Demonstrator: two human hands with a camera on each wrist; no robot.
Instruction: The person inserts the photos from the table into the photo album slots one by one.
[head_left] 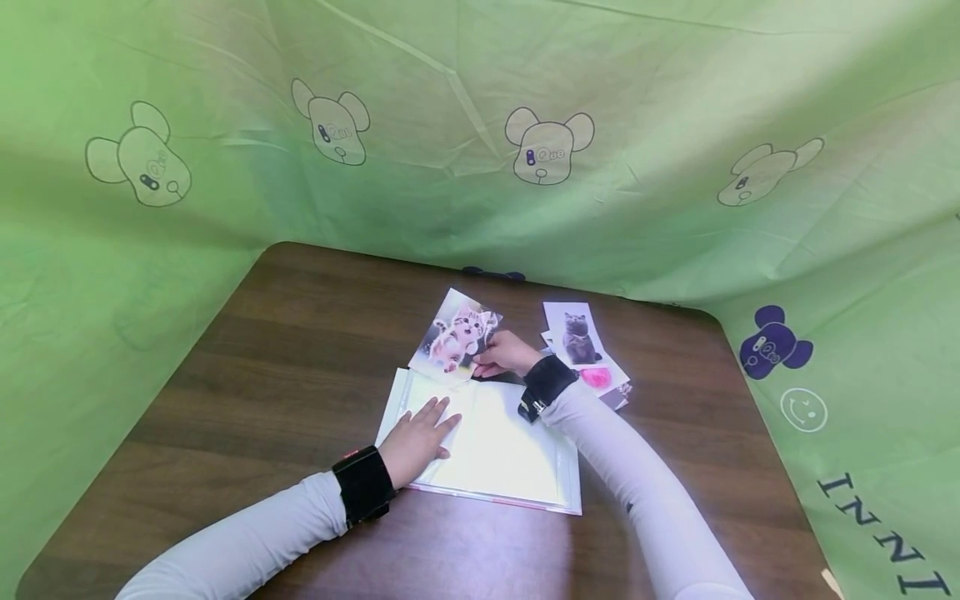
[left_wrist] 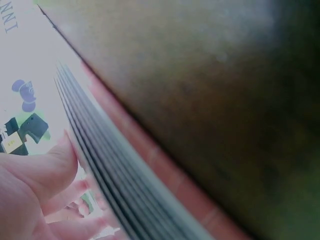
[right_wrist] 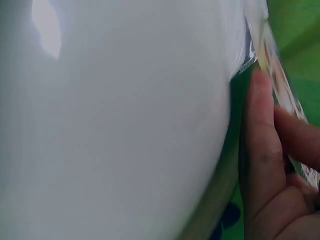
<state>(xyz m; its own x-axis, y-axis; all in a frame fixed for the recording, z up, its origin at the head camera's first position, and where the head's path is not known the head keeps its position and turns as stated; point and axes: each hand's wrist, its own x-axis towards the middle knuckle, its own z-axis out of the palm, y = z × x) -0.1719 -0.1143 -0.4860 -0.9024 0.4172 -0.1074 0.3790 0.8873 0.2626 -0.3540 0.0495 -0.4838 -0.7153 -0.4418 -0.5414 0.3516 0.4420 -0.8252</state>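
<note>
Right hand pinches a kitten photo at the top edge of the open album on the table. Left hand presses flat, fingers straight, on the album's left page.

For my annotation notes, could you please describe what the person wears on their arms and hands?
Both arms are covered by long, light grey sleeves. Each wrist carries a broad black band: one on the left, one on the right with a small buckle. The left hand and right hand are bare.

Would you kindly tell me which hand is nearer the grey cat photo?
Right. The right hand holds a kitten photo beside the grey cat photo; the left hand presses the white album, farther away.
</note>
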